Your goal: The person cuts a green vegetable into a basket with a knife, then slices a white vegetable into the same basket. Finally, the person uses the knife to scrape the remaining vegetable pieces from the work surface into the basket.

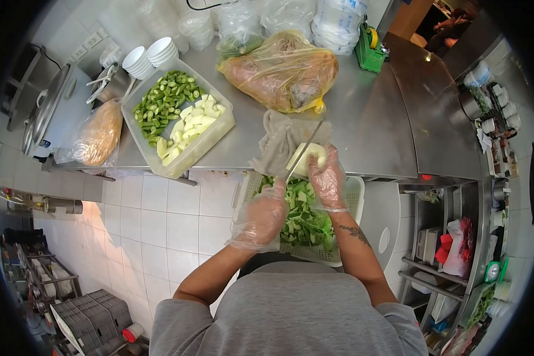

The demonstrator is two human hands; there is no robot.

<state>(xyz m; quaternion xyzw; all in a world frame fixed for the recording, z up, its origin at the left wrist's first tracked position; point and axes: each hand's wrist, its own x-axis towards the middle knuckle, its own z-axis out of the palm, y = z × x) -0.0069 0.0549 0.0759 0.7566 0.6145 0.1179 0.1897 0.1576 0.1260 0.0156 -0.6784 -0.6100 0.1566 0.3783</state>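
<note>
In a clear plastic glove, my left hand (264,215) is closed on a knife (302,148) whose blade points up and away from me. My right hand (327,178), gloved too, grips a pale green peeled vegetable (302,161). The blade lies across that vegetable in this view. Below both hands a white plastic basket (355,202) holds cut leafy greens (305,213). A crumpled grey cloth (275,139) lies at the counter edge just beyond the knife. To the left, a plastic tub (210,137) contains sliced okra (166,98) and pale vegetable chunks (196,123).
A yellow plastic bag of meat (282,71) sits on the steel counter (368,118). Nearby are white bowls (148,58), a bagged orange-brown food (102,133), a green tape dispenser (371,50) and a large lidded pot (56,110). Shelves (439,237) stand right, a grey crate (92,320) lower left.
</note>
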